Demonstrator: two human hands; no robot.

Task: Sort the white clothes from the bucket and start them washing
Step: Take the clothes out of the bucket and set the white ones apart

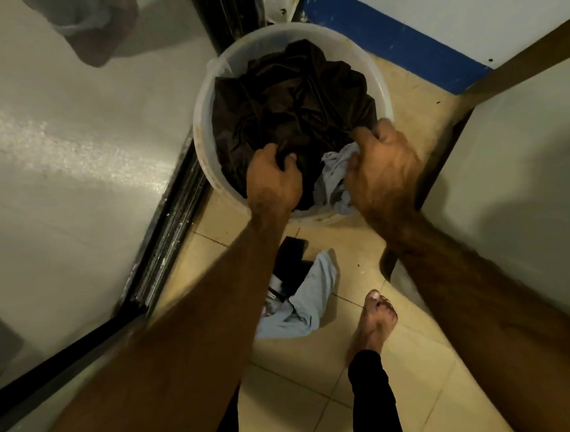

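Observation:
A round white bucket [382,86] stands on the tiled floor ahead of me, filled mostly with a large dark brown cloth [290,98]. A pale grey-white garment [336,176] shows at the bucket's near side. My left hand [273,179] grips a fold of the dark cloth at the near rim. My right hand [380,166] has its fingers curled into the clothes, its fingertips on the dark cloth's edge and the pale garment bunched under its palm.
A light blue garment [312,297] and a dark piece [290,262] lie on the floor between my arms. A glossy pale panel with a black frame [167,223] runs along the left, a wall with a brown-edged corner [469,94] on the right. My bare right foot [373,320] stands nearby.

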